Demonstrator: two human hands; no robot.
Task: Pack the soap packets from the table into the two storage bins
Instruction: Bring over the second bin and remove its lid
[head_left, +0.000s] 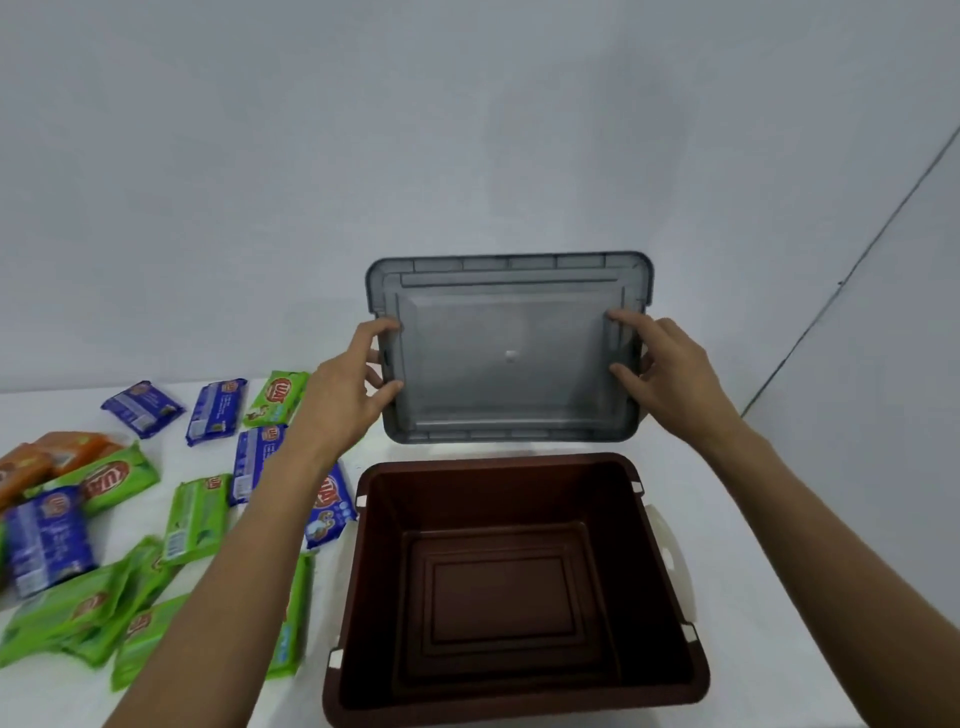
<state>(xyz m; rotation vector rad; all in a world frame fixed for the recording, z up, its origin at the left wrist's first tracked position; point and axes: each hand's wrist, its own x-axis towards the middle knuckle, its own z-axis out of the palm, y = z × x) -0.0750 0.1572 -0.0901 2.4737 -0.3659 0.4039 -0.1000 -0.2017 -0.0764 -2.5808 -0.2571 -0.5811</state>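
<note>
As I look down through the head camera, both hands are up in front of me with a grey translucent lid (509, 353) held between them. The left hand (358, 374) has its fingers curled round the lid's left edge, and the right hand (660, 364) grips the right edge the same way, fingertips showing on the face turned toward me. The lid is in the air, tilted up against the pale wall (467, 130), beyond the far rim of the bin and clear of it.

Below it, the brown storage bin (641, 545) sits open on the white table (779, 571). I can see straight down to its stepped floor, and there's a white latch handle (670, 561) on its right side.

Over to the left, the soap packets are scattered flat on the table: green ones (195, 519) in a loose heap near me, blue ones (47, 540) among them and farther back, and orange ones (31, 467) at the far left edge. One blue packet (330, 504) lies just beside the bin's left wall, partly hidden by my left forearm.
</note>
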